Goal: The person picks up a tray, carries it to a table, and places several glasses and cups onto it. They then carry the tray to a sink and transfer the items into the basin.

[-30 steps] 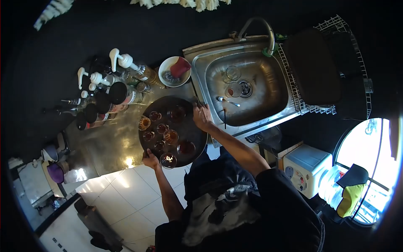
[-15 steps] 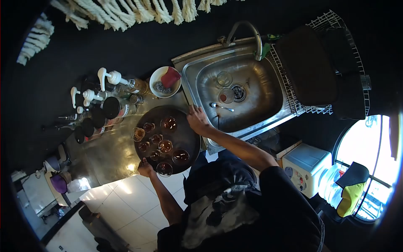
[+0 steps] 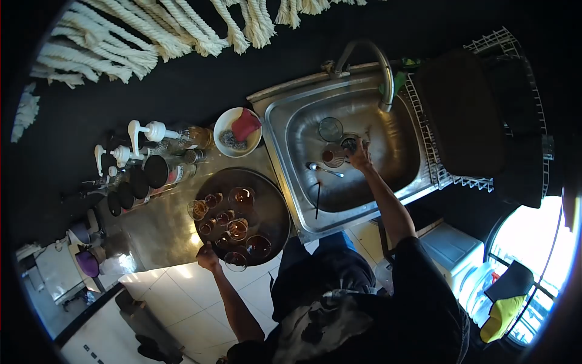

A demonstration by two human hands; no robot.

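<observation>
My left hand (image 3: 208, 257) is closed on the near left rim of a round dark tray (image 3: 276, 200). Several glasses with amber liquid stand on it, among them a glass (image 3: 237, 229) near the middle. My right hand (image 3: 361, 155) is down in the steel sink (image 3: 400, 155), over the drain beside a ribbed glass (image 3: 333, 156); its fingertips are too small to tell what they hold. A clear round glass (image 3: 330, 129) lies behind, and a spoon (image 3: 326, 170) and a thin dark stick (image 3: 317, 200) are nearer me.
A white bowl (image 3: 223, 124) with a red sponge (image 3: 245, 125) and a metal scourer sits left of the sink. Pump bottles (image 3: 156, 131) and jars line the counter's back left. A faucet (image 3: 387, 73) arches over the sink; a wire rack (image 3: 427, 136) stands right.
My right hand has left the tray's right rim and moved right into the sink, by the drain. My left hand stays at the tray. The view has shifted slightly.
</observation>
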